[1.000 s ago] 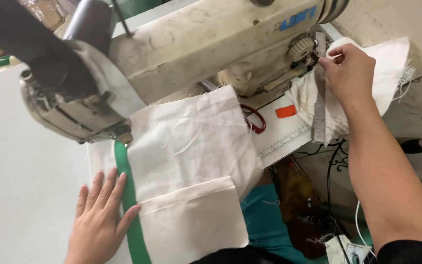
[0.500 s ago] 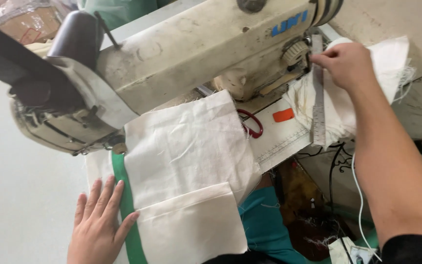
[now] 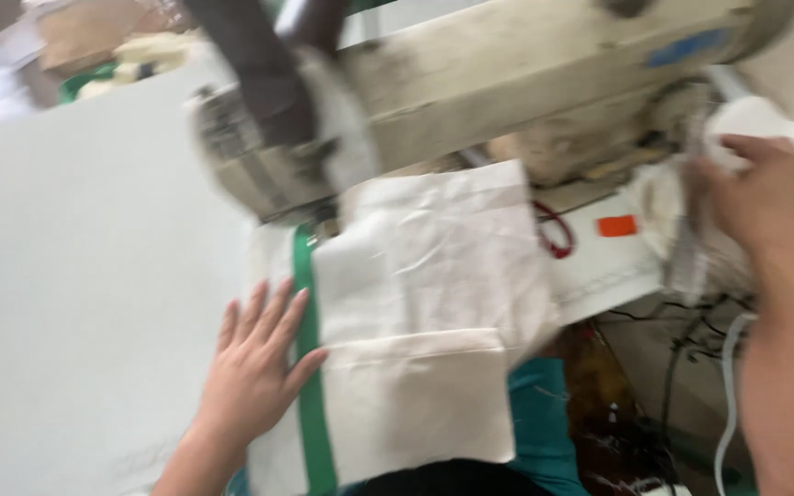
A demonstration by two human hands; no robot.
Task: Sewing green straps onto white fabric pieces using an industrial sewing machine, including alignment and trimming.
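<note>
On the grey table [image 3: 75, 276], creased cream cloth [image 3: 425, 276] with green strip [image 3: 310, 367].

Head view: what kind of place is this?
Likely a sewing workshop: an industrial sewing machine on a pale work table, with the left hand flat on white fabric edged with green tape.

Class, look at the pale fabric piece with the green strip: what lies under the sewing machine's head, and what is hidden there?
The cream fabric piece and its green strip run beneath the beige sewing machine head. The needle and presser foot are covered and blurred.
</note>
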